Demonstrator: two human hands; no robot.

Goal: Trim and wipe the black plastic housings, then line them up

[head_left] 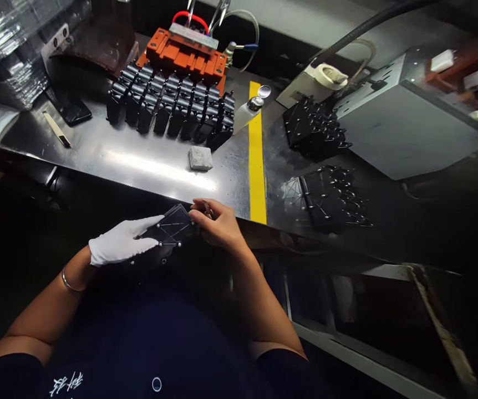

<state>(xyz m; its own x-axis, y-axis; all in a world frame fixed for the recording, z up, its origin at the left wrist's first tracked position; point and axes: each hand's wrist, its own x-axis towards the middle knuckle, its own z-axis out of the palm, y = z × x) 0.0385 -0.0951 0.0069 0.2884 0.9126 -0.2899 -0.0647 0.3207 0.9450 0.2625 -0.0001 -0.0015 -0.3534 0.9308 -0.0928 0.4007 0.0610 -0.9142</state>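
Note:
My left hand [120, 241], in a white glove, grips a dark rectangular plastic part [175, 226] by its left side, thumb below and fingers above. Small shiny studs and an X-shaped rib pattern show on the part's face. At the part's upper right corner is my bare right hand [218, 223], its fingers closed in a pinch. Something small and thin sticks up between those fingers; its kind is too unclear to name. Both hands are in front of the metal bench's near edge. A grey block [201, 158] lies on the bench just beyond them.
Rows of black plastic parts [172, 105] stand before an orange fixture [187, 52]. A yellow strip [257, 166] crosses the metal bench [139, 166]. More black parts [314, 130] sit by a grey metal box [413, 116]. A phone [72, 108] and a pale-handled blade [56, 128] lie left.

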